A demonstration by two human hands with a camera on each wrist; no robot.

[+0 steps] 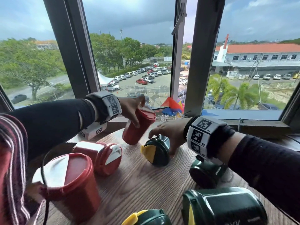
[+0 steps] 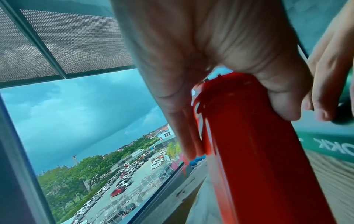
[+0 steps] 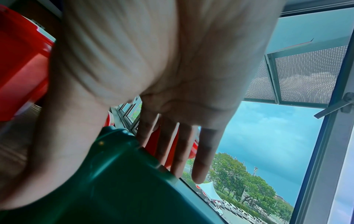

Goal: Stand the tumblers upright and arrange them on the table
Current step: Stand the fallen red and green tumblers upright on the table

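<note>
Our left grip (image 1: 131, 109) clamps a tilted red tumbler (image 1: 138, 127) at twelve o'clock, while our right grip (image 1: 168, 132), fingers spread straight, rests on a toppled green tumbler (image 1: 156, 151) at one.

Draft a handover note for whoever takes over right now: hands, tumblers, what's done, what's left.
Left hand grips the tilted red tumbler by its lid end; its base is low over the table.
Right hand is open over the far green tumbler, which lies on its side.
Done: the near red tumbler looks upright.
To do: the middle red tumbler, the green tumbler under the right wrist and the near-right green tumbler lie on their sides; the bottom-edge green tumbler is cut off. Stand and arrange all.
</note>
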